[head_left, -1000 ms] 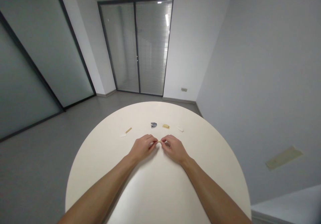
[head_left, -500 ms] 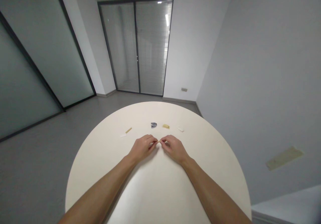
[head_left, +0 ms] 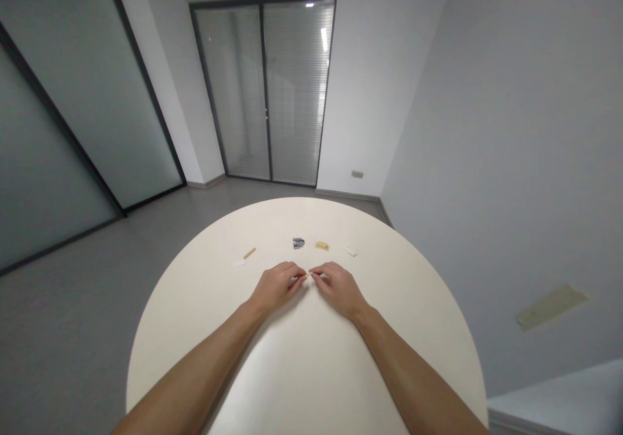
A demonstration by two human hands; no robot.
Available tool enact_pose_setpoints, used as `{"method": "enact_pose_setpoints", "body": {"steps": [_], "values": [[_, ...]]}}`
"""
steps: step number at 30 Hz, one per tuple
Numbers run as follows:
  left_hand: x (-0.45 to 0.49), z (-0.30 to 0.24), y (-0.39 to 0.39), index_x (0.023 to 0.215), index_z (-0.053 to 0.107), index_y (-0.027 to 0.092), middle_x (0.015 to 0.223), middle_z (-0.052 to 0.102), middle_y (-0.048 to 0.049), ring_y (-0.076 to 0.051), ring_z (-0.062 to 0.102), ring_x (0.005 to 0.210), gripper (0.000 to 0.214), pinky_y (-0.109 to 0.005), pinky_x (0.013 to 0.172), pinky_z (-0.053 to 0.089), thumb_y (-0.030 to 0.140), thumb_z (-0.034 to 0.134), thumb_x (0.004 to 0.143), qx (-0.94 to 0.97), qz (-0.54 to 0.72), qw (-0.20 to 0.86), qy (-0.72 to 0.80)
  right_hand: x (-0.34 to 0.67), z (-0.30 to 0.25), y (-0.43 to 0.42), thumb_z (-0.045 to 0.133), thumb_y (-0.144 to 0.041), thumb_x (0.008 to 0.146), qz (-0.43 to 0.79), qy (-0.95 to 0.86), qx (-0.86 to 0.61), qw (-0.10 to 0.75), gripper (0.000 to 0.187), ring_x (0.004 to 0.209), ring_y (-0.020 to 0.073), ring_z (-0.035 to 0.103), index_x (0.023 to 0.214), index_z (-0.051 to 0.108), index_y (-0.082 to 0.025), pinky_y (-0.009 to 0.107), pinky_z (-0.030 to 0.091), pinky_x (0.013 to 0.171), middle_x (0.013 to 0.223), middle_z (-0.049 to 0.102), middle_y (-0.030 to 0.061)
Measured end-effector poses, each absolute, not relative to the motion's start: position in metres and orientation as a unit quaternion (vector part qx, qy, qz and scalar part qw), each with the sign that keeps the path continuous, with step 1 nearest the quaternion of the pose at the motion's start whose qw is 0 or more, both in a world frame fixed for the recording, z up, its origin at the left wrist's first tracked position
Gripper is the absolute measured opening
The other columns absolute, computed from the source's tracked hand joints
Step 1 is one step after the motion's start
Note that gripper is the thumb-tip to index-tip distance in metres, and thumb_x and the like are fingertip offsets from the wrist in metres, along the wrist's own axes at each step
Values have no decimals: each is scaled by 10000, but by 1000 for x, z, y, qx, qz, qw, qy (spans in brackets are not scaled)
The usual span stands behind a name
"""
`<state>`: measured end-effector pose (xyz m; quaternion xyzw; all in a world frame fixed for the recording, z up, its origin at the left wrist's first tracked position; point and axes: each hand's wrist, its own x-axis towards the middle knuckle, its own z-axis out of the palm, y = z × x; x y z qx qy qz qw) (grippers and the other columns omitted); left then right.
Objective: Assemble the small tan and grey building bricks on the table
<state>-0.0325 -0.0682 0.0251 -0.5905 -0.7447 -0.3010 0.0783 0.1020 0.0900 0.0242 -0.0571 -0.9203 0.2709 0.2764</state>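
Note:
My left hand (head_left: 281,284) and my right hand (head_left: 337,285) meet over the middle of the white round table (head_left: 311,370). Between their fingertips is a small, thin, pale tan piece (head_left: 308,274), pinched from both sides; the fingers hide most of it and its kind does not show. Just beyond the hands lie a small pile of dark grey-blue pieces (head_left: 298,243) and a few yellow pieces (head_left: 322,245). White flat pieces (head_left: 350,250) rest beyond my right hand. Left of my left hand are a narrow tan strip (head_left: 250,253) and a small white piece (head_left: 239,264).
The table's rounded far edge (head_left: 302,198) faces a glass door with blinds (head_left: 292,91). A grey wall (head_left: 516,162) with a strip of tape (head_left: 552,307) rises on the right. Frosted glass panels (head_left: 82,91) stand at the left above the grey floor (head_left: 73,318).
The fingertips of my right hand have shifted very slightly at the tan piece. Both arms and the pieces on the table stay where they were.

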Motion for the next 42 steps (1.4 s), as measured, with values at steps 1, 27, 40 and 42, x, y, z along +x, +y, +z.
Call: {"method": "enact_pose_setpoints", "body": {"steps": [1,27,40,42], "values": [[-33,25,-68,942,659,229,913,698,-1,-148,632,840,188,-262,709,454,315,494,967,-590,-299,78,-746,102,24,90,565,-271,944,270,-920,-57,277,145,932,179,636,979,703,-250,324,477,858,961,720,25],[-32,26,-68,950,662,229,918,706,-15,-158,640,846,218,-268,734,475,332,472,969,-585,-310,64,-747,104,27,89,581,-310,936,275,-919,-58,276,134,908,182,639,930,694,-237,324,484,837,939,716,33],[-32,28,-69,972,658,228,939,705,-7,-155,639,861,195,-266,726,470,323,489,961,-577,-307,53,-755,104,28,88,592,-315,930,278,-918,-62,275,127,898,177,633,965,686,-237,318,482,823,928,710,28],[-32,28,-68,971,659,229,937,706,-11,-157,639,862,206,-268,727,470,334,481,964,-576,-305,55,-757,104,28,88,590,-325,930,280,-918,-61,273,136,895,178,634,971,687,-237,321,485,824,929,709,32]]}}
